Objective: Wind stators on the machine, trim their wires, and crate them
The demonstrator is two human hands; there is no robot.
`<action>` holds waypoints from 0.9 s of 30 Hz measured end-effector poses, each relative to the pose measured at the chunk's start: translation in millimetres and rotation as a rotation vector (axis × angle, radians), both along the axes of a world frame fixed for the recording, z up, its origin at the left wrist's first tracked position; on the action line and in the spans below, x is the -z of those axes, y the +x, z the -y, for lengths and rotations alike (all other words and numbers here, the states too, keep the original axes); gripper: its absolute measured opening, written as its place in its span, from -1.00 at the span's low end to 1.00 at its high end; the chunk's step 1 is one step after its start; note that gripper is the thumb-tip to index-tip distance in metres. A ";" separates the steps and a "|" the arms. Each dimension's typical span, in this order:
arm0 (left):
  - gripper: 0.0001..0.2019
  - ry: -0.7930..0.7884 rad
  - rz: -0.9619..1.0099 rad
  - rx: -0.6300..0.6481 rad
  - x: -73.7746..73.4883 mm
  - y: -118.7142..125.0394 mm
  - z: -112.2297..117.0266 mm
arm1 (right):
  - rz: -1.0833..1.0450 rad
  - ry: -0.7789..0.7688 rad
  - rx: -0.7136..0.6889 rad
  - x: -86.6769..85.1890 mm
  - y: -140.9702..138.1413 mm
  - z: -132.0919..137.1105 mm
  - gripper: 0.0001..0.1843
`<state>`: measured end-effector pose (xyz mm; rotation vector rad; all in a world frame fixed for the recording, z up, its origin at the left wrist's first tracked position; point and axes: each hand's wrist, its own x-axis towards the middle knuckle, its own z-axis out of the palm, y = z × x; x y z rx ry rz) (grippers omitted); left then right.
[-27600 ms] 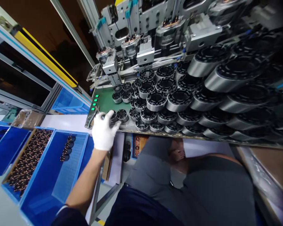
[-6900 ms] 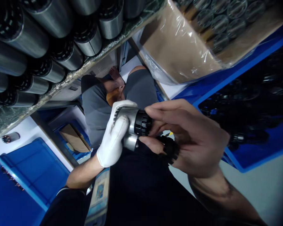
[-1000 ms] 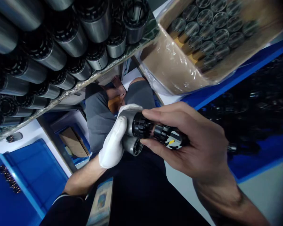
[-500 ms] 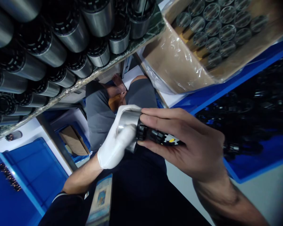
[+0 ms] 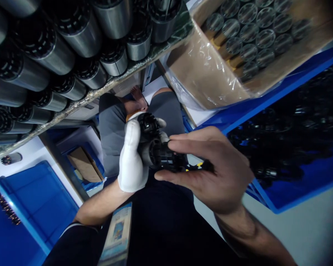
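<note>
My left hand (image 5: 133, 159), in a white glove, is wrapped around a dark cylindrical part (image 5: 146, 153) at the middle of the head view. A black slotted ring (image 5: 149, 123) stands up beside it, near the gloved thumb and fingers. From the right, my bare right hand (image 5: 211, 162) has its fingers and thumb on either side of a black plastic part (image 5: 169, 157), which meets the end of the cylinder. Yellow and white bits show behind that part, under the palm. Blur and the fingers hide how the pieces join.
Several metal cylinders (image 5: 115, 64) with black slotted rims stand on a shelf (image 5: 97, 94) at upper left. At upper right, a cardboard box (image 5: 208, 74) holds clear round tubes. A blue bin (image 5: 277, 207) of black parts is at right, another blue bin (image 5: 41, 195) at left.
The silver cylinder in my left hand has turned, so black slotted ends now show. My gloved fingers have shifted their hold, and my right hand has moved slightly left.
</note>
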<state>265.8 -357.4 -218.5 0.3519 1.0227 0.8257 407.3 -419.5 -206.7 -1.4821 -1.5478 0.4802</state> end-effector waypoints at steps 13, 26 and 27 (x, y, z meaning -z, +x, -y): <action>-0.41 0.131 -0.318 -0.058 -6.7 2.9 -3.5 | -0.052 -0.013 -0.014 14.9 -10.5 12.5 -0.47; -0.55 0.062 -0.180 -0.011 -8.2 -6.5 2.0 | 0.038 0.072 -0.025 28.6 -12.7 8.3 -0.28; -0.61 0.061 -0.163 0.003 -11.0 -10.9 2.6 | 0.010 0.055 -0.005 28.2 -10.7 8.3 -0.27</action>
